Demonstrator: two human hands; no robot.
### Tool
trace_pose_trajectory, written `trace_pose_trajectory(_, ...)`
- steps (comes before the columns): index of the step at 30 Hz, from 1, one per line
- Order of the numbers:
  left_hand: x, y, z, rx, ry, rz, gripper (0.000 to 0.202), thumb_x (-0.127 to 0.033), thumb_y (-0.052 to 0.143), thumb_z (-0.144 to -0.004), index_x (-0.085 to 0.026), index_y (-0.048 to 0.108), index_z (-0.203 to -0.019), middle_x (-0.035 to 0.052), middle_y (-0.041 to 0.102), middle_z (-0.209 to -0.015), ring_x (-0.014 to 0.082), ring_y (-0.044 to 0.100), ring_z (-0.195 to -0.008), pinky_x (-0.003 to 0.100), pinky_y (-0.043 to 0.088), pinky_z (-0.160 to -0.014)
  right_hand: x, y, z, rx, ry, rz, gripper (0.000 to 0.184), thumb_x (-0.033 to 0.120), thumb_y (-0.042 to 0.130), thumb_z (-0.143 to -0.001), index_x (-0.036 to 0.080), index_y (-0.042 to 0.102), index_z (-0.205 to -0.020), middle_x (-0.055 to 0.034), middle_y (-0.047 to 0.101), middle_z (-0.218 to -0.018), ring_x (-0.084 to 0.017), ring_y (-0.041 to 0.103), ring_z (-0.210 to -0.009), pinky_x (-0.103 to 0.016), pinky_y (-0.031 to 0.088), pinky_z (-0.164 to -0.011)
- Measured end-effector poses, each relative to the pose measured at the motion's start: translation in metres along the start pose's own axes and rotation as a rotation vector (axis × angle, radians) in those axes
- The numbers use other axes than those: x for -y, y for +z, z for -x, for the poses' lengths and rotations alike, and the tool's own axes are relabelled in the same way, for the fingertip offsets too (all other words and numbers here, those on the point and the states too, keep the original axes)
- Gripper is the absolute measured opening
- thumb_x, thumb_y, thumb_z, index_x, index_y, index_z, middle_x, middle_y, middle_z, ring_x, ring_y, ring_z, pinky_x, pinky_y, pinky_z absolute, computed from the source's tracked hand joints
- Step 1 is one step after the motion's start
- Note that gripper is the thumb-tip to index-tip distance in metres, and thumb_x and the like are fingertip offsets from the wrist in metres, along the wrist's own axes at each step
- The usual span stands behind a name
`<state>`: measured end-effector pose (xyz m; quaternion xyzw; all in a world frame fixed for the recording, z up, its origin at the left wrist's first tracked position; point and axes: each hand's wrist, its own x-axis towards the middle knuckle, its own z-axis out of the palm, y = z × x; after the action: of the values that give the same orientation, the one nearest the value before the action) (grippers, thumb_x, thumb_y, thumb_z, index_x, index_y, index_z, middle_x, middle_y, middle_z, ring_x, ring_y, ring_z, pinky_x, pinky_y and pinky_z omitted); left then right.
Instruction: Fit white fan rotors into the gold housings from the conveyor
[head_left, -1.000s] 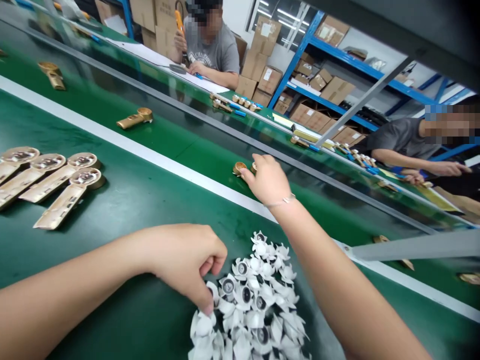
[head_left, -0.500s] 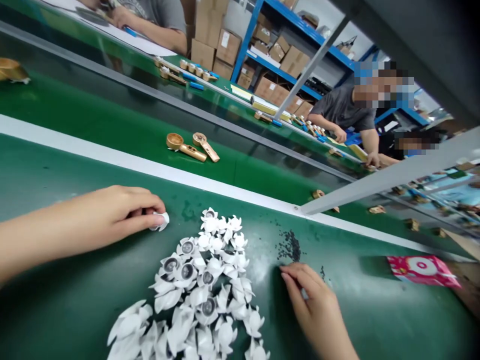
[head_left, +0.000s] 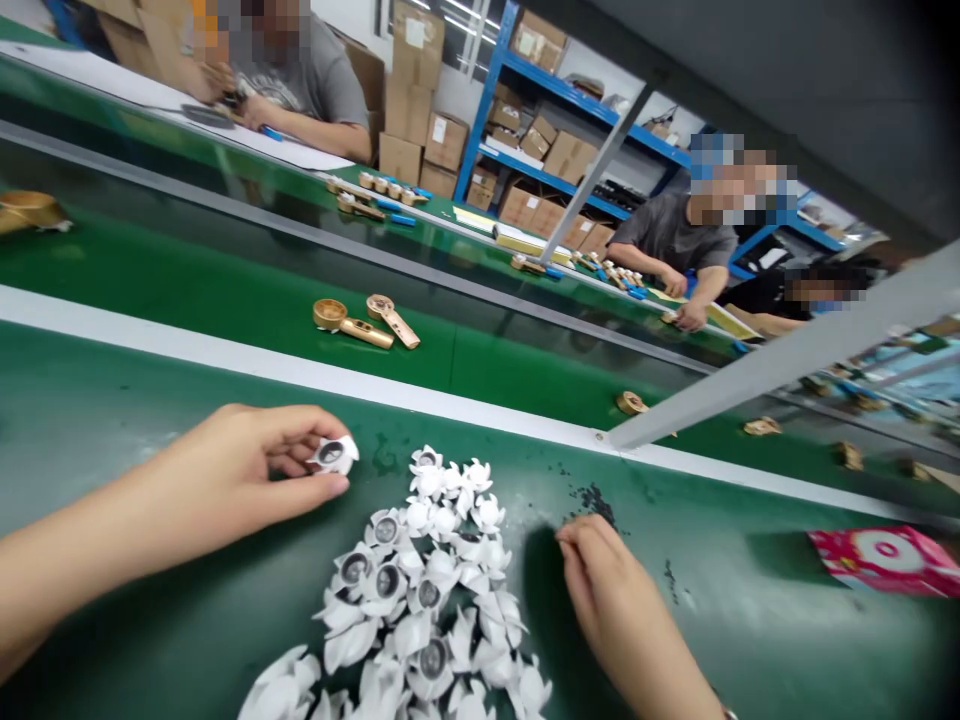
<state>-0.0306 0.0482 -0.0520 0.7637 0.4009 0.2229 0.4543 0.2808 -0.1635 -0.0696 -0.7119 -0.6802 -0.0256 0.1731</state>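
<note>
Here's the left hand (head_left: 251,462) with a nice light fingertip pinch on a white petal-shaped piece (head_left: 334,456), just beside the pile of white pieces (head_left: 442,570), sparing its petals, while the curled right hand (head_left: 607,590) sits by dark granules (head_left: 592,503), its contents impossible to tell.

You are on a factory production floor: long green conveyor belts (head_left: 675,560) run past you, carrying gold-coloured metal parts (head_left: 367,330) and a heap of white petal-shaped parts (head_left: 442,570). Co-workers (head_left: 667,235) sit along the far line, and blue steel racks (head_left: 480,100) stacked with cardboard cartons (head_left: 446,140) stand behind them.
</note>
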Motion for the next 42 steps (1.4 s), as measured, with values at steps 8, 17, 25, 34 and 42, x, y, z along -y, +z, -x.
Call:
trace_pose_trajectory(8,-0.035,0.009,0.017,0.267,-0.071,0.195,0.032,-0.038,0.083,-0.069,-0.017,0.069,-0.088,-0.0001,0.067,-0.07,0.0144,0.061,-0.065,0.024,0.051,-0.061,0.118,-0.011,-0.101,0.16,-0.192,-0.773,0.014,0.014,0.051,-0.097,0.023,0.062,-0.094,-0.0001,0.063,-0.091,-0.012,0.061,-0.083,-0.024,0.049,-0.073)
trace_pose_trajectory(17,-0.034,0.004,0.017,0.269,-0.156,0.456,0.033,-0.027,0.091,-0.059,-0.017,0.066,-0.077,-0.0063,0.063,-0.063,0.0078,0.058,-0.057,0.017,0.046,-0.052,0.127,0.009,-0.112,0.131,-0.256,-0.724,0.014,0.012,0.053,-0.093,0.021,0.064,-0.09,-0.0013,0.063,-0.086,-0.012,0.061,-0.076,-0.021,0.049,-0.064)
trace_pose_trajectory(25,-0.03,0.006,0.017,0.24,-0.135,0.43,0.031,-0.027,0.09,-0.06,-0.016,0.067,-0.078,-0.0041,0.066,-0.064,0.0103,0.061,-0.059,0.02,0.049,-0.054,0.131,0.014,-0.113,0.089,-0.22,-0.683,0.014,0.009,0.055,-0.088,0.02,0.062,-0.084,0.0007,0.063,-0.081,-0.01,0.06,-0.073,-0.02,0.049,-0.062)
trace_pose_trajectory(34,-0.025,0.006,0.015,0.219,-0.183,0.663,0.03,-0.02,0.089,-0.064,-0.016,0.067,-0.083,-0.0001,0.071,-0.074,0.0139,0.067,-0.068,0.025,0.053,-0.064,0.116,0.002,-0.106,0.063,-0.572,-0.576,0.043,0.0,0.053,-0.087,0.018,0.061,-0.125,-0.0084,0.064,-0.113,-0.018,0.061,-0.104,-0.032,0.053,-0.09)
trace_pose_trajectory(42,-0.015,-0.024,0.003,0.062,-0.02,0.82,0.027,-0.021,0.082,-0.078,-0.018,0.057,-0.088,-0.0028,0.067,-0.088,0.0063,0.059,-0.074,0.019,0.048,-0.069,0.138,0.064,-0.273,0.128,-0.083,-0.298,0.038,0.039,0.056,-0.098,0.013,0.062,-0.125,-0.0113,0.069,-0.114,-0.023,0.065,-0.105,-0.043,0.053,-0.094)
